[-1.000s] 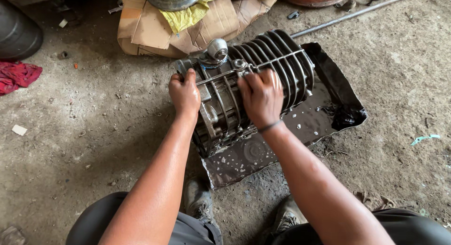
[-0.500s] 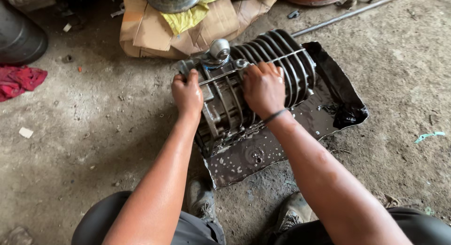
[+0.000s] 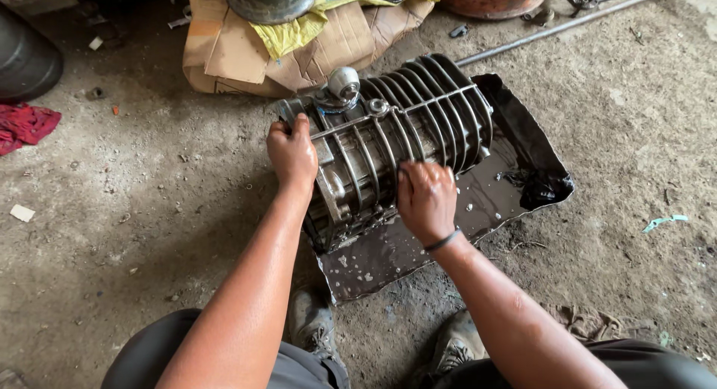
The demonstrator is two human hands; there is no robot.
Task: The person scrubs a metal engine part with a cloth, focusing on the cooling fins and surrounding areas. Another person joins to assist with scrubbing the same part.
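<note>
A ribbed grey metal engine casing (image 3: 418, 128) lies on its side on a black oily sheet (image 3: 515, 187) on the concrete floor. My left hand (image 3: 291, 151) grips the casing's near left end, fingers curled over its edge. My right hand (image 3: 426, 201), with a dark band at the wrist, presses on the ribs at the casing's near side. A round metal knob (image 3: 343, 83) sticks up from the casing's top, just beyond my left hand.
Flattened cardboard (image 3: 246, 49) with a yellow cloth and a dark round vessel lies behind the casing. A long metal rod (image 3: 567, 25) runs at the back right. A red rag (image 3: 26, 126) lies far left. My shoes (image 3: 314, 325) are near the sheet's front edge.
My right hand has slid down from the top of the casing to its near side. The left hand stays at the left end. The view has shifted slightly.
</note>
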